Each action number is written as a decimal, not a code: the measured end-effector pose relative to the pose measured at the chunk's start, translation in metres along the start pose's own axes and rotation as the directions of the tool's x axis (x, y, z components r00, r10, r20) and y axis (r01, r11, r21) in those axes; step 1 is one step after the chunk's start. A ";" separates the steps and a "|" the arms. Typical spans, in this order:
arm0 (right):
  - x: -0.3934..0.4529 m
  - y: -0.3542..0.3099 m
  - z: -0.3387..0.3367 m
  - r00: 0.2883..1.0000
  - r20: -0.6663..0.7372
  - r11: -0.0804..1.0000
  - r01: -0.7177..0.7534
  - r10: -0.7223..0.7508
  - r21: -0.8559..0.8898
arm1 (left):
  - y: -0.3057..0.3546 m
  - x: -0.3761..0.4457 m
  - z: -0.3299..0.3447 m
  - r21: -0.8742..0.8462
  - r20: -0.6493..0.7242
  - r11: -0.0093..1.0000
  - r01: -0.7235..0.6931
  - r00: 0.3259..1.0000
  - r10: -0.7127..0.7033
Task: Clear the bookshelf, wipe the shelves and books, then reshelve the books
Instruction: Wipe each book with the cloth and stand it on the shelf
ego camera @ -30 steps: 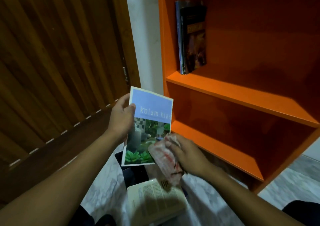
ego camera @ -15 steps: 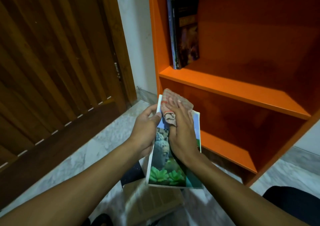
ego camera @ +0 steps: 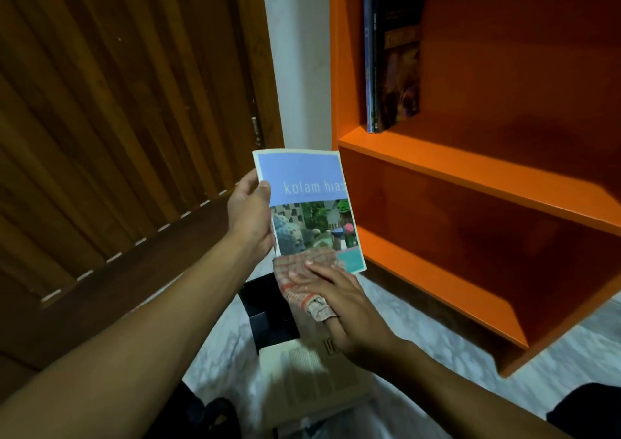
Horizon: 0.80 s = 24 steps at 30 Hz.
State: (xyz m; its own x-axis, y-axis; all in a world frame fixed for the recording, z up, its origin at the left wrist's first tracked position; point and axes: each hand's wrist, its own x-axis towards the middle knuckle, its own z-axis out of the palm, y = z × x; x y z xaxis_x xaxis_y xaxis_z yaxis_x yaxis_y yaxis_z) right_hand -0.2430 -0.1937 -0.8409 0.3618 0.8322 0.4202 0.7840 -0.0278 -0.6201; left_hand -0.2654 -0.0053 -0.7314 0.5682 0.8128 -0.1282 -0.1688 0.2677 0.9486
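Two hands share the thin blue-topped paperback: left hand pinching its left edge, long axis upright, right hand pressing flat-fingered a checked cloth at its lower edge, orange bookshelf just right.

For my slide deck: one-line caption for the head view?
Left hand holds a garden book while the right hand wipes it with a checked cloth.

The right hand has slid the cloth from the top of the book down to its bottom edge, below the left hand's grip, uncovering the title and photo again.
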 end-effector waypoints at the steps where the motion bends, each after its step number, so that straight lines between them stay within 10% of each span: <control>1: -0.001 -0.003 0.002 0.999 0.017 0.999 -0.031 0.031 0.033 | 0.003 0.002 -0.004 0.017 -0.014 1.000 -0.023 1.000 0.024; 5: 0.003 -0.008 0.010 0.915 0.070 0.779 -0.377 0.397 0.501 | 0.010 0.003 -0.014 0.298 0.023 0.926 -0.232 0.971 0.236; 15: 0.021 0.033 -0.039 0.685 0.105 0.411 -0.545 0.721 0.731 | 0.015 -0.021 -0.017 0.427 0.519 0.729 -0.534 0.805 0.286; 24: 0.039 0.017 -0.099 0.718 -0.316 0.700 -0.323 0.620 0.637 | 0.015 -0.021 -0.024 0.389 0.494 0.804 -0.450 0.839 0.230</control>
State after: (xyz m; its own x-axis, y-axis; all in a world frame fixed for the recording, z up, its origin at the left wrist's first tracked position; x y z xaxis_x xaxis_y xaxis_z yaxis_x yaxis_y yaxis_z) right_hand -0.1655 -0.2159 -0.7697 0.9052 0.4054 0.1273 0.1107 0.0642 -0.9918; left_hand -0.2994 -0.0059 -0.7219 0.8353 0.4878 0.2536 -0.0778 -0.3518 0.9328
